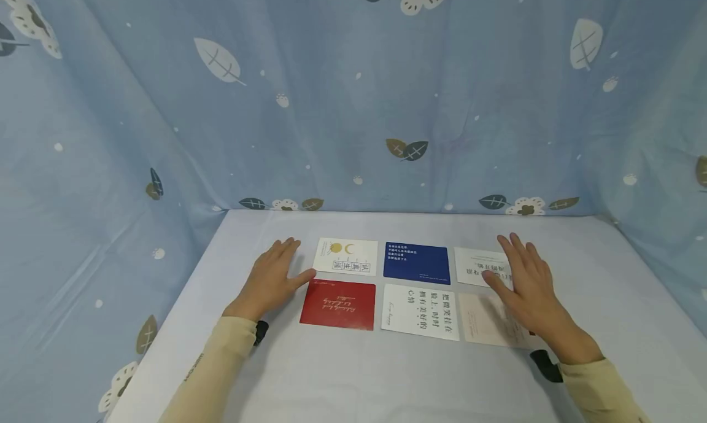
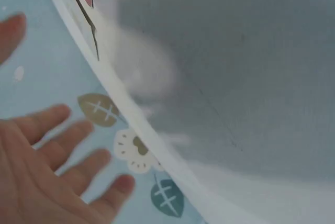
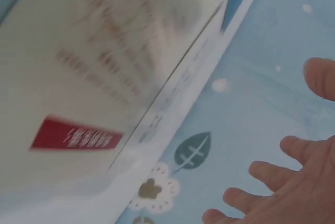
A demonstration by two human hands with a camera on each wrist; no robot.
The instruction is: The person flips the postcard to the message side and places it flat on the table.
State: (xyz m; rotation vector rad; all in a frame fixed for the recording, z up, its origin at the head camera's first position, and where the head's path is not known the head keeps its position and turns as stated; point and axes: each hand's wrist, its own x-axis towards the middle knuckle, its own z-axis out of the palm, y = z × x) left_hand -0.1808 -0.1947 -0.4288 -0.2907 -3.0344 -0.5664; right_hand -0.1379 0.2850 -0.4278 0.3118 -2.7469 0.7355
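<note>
Cards (image 1: 411,303), six in two rows of three, flat on a white table (image 1: 353,374): “把微笑挂在脸上” legible on the near-middle white card (image 1: 421,315), boxed “认真生活” on the far-left cream card (image 1: 346,256); one red card (image 1: 338,304), one blue card (image 1: 417,263). Left hand (image 1: 272,280) beside the left end, right hand (image 1: 529,286) above the rightmost two, all fingers spread wide. Blue leaf-print curtain (image 1: 331,104) behind.

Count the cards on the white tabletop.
6. Far row, left to right: moon card, blue card, white card partly hidden by the right hand. Near row: red card, large-lettered card, pale card, also partly hidden. Any stacked underneath would be hidden.
</note>
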